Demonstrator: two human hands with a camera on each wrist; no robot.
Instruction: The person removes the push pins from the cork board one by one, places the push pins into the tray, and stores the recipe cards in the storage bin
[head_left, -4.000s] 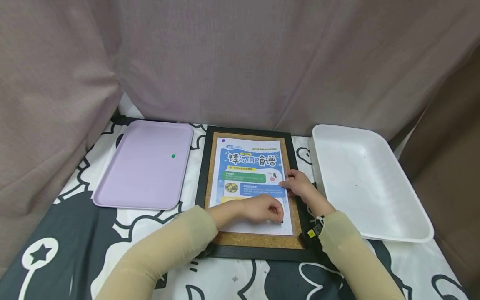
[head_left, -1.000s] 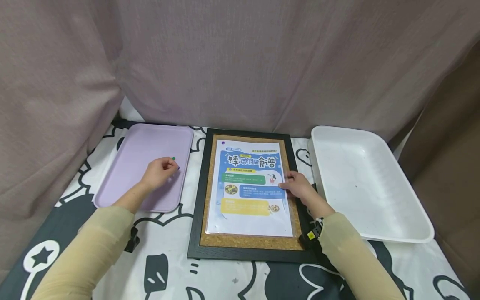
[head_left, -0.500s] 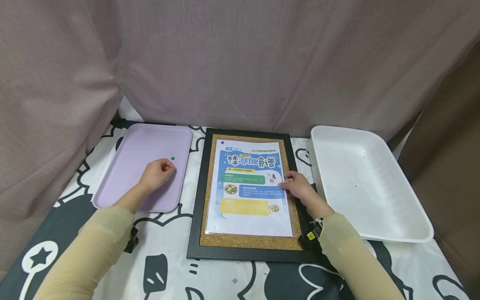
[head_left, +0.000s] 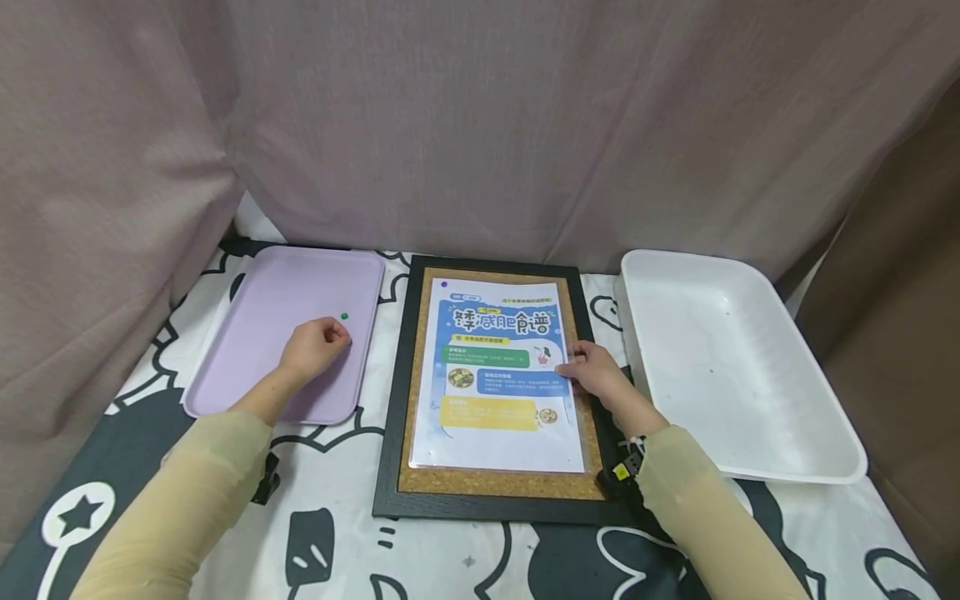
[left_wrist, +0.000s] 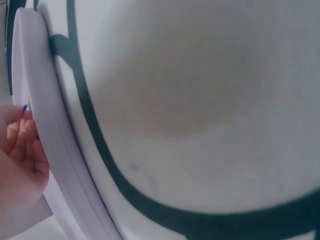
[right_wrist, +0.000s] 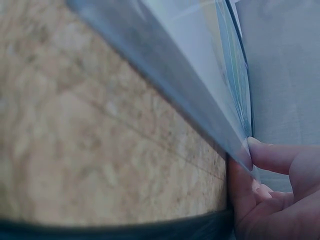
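My left hand (head_left: 313, 346) is over the lilac tray (head_left: 281, 287), its thumb and fingertips together on a small blue pushpin (left_wrist: 25, 107), seen in the left wrist view. A green pushpin (head_left: 344, 316) lies on the tray just beyond those fingers. On the cork board (head_left: 487, 482) rests a printed sheet (head_left: 495, 450) in a clear, glossy cover, with a purple pushpin (head_left: 444, 284) at its upper left corner. My right hand (head_left: 597, 371) pinches the sheet's right edge between thumb and fingers; the right wrist view shows that edge raised off the cork.
A black frame (head_left: 495, 507) borders the board. To its right stands a deep white bin (head_left: 750, 375). Patterned cloth (head_left: 330, 475) covers the table, and a grey-brown curtain (head_left: 450, 125) hangs behind.
Four seconds ago my left hand was at the sheet's lower right corner with a dark pin; it has moved left to the tray. My right hand stays on the sheet's edge.
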